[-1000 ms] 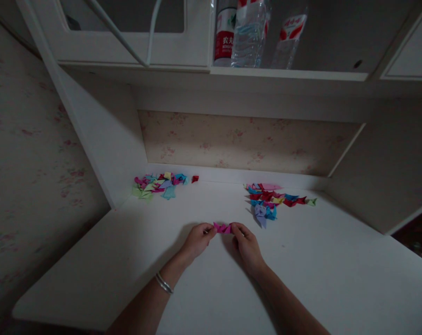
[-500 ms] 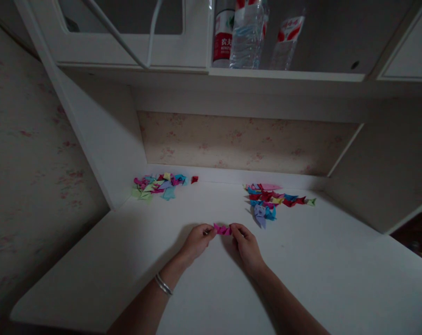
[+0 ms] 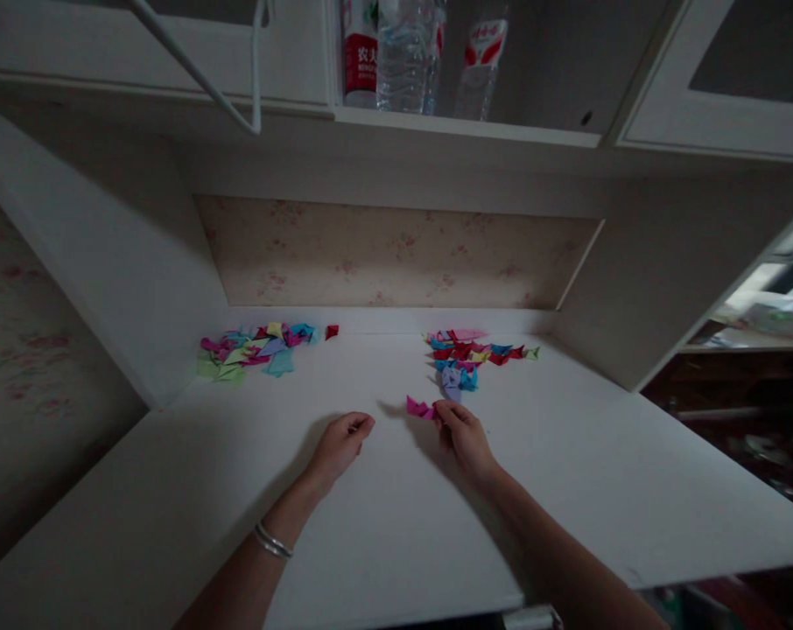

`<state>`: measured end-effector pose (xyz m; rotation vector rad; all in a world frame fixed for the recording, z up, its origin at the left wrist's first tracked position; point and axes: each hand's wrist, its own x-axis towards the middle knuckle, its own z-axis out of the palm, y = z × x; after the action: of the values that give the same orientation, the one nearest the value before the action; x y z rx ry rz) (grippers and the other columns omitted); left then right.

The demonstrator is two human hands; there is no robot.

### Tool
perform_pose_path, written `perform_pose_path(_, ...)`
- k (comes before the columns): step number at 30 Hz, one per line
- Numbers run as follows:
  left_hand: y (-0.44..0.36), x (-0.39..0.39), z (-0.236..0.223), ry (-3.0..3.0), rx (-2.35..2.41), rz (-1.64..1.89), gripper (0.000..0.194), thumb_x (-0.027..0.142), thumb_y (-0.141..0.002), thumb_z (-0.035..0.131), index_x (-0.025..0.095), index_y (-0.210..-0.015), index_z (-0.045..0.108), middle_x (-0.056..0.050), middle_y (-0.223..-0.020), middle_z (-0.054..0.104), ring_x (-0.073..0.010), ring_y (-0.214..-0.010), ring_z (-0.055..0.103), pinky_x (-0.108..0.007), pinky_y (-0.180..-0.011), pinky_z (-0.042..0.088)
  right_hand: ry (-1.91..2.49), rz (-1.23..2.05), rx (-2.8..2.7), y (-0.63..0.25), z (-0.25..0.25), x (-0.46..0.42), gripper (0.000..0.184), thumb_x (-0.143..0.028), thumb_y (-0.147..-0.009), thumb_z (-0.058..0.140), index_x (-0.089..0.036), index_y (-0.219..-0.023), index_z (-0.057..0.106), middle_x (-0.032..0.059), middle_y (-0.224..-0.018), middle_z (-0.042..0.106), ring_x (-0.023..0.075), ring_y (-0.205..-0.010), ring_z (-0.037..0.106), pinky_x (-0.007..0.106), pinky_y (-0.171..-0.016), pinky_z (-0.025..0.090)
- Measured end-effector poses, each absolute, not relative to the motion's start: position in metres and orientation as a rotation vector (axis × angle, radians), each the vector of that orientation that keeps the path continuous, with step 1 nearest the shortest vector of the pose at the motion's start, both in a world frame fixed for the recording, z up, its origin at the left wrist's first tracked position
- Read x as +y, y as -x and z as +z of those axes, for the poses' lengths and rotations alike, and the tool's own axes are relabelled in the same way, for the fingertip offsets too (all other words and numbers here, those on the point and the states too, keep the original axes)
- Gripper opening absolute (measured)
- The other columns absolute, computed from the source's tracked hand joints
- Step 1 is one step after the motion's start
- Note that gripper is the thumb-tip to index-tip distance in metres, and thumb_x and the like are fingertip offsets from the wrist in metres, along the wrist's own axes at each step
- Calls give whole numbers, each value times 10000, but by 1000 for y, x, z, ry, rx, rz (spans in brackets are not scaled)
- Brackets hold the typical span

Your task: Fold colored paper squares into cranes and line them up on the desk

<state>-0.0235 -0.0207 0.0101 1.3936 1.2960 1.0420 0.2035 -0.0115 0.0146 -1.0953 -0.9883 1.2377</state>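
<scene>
A small magenta piece of folded paper (image 3: 420, 409) is pinched at its right end by my right hand (image 3: 466, 439), just above the white desk. My left hand (image 3: 339, 444) has come away from it and hovers to the left, thumb and fingers pressed together with nothing showing between them. Beyond my right hand lies a group of colourful folded paper pieces (image 3: 462, 352), some lined up in rows. Farther left, a loose heap of similar folded papers (image 3: 249, 350) rests near the desk's back corner, with a single red folded paper (image 3: 332, 332) beside it.
The white desk (image 3: 383, 534) runs under a cabinet with plastic bottles (image 3: 403, 61) on its shelf. A white cable (image 3: 200, 74) hangs from above at the left. Side panels (image 3: 593, 262) border the desk, and the front edge is close to me.
My left hand let go of the magenta folded paper and moved left. My right hand keeps it and has lifted slightly. The camera view has turned to the right.
</scene>
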Motion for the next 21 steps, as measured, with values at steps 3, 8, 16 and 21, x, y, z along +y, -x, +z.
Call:
perform_pose_path(3, 21, -23, 15, -1365, 1318, 1037, 429, 551, -703, 605, 141, -822, 644, 69, -509, 411, -90, -466, 348, -219, -467, 255, 1090, 1098, -1004, -254, 23, -1, 333, -497, -727, 679, -175, -769, 610, -42, -644, 529, 56, -412, 426, 193, -362, 304)
perform_pose_path(8, 16, -24, 20, -1334, 1310, 1031, 411, 536, -692, 606, 142, -800, 651, 58, -543, 433, -96, -489, 354, -227, -482, 265, 1280, 790, -926, -350, 37, 35, 300, -450, -708, 653, -174, -822, 620, -14, -700, 577, 60, -417, 459, 200, -374, 331)
perform_pose_path(16, 17, -18, 10, -1380, 1310, 1007, 398, 522, -733, 584, 137, -807, 655, 46, -580, 461, -97, -498, 351, -230, -487, 274, 1648, 602, -810, -447, 30, 90, 122, -253, -701, 562, -159, -772, 594, 15, -649, 608, 90, -409, 489, 219, -393, 411)
perform_pose_path(21, 19, -16, 8, -1307, 1296, 998, 389, 522, -736, 591, 148, -828, 644, 52, -591, 454, -89, -487, 353, -218, -471, 275, 1764, 621, -874, -463, 26, 119, 62, -161, -653, 575, -142, -687, 623, 52, -580, 625, 125, -432, 532, 237, -414, 433)
